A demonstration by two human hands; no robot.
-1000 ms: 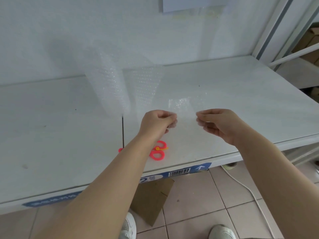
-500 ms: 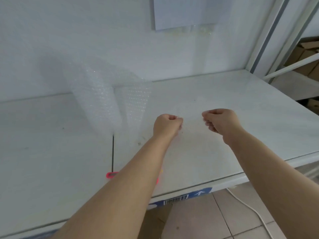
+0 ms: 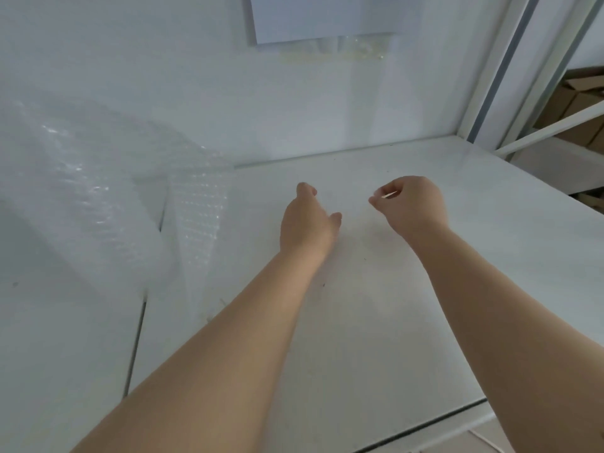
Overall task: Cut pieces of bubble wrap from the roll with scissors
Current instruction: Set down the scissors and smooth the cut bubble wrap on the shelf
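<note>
— Head view, entry one: where does the roll (image 3: 94, 191) sit?
— Left side of the surface (image 3: 490, 230), against the wall (image 3: 130, 60). Its lower end is down on the surface, beside the seam (image 3: 134, 348) between panels.
— Long axis?
— In frame it runs from upper left down to lower right. Upright or leaning on the wall: cannot tell, as the wide lens bends that side. The roll is blurred.
— Loose end?
— A flap (image 3: 199, 217) comes off the roll's right side and hangs down to the surface, free edge toward the right.
— Left grip (image 3: 309, 223)?
— Over the middle of the surface, well to the right of the flap. Fingers reach forward and down, thumb spread to the right. Released, with nothing seen in it.
— Right grip (image 3: 413, 204)?
— Beside the left one, with a gap between. Fingers curled, thumb and forefinger tips close together and pointing toward the left grip. Whether a clear scrap is pinched there: cannot tell.
— Contact with the roll?
— Neither grip touches it.
— Other items?
— A sheet (image 3: 320, 18) on the wall, with crinkled film (image 3: 336, 50) just under its lower edge. A rack (image 3: 555, 125) at right, boxes (image 3: 585, 93) behind it.
</note>
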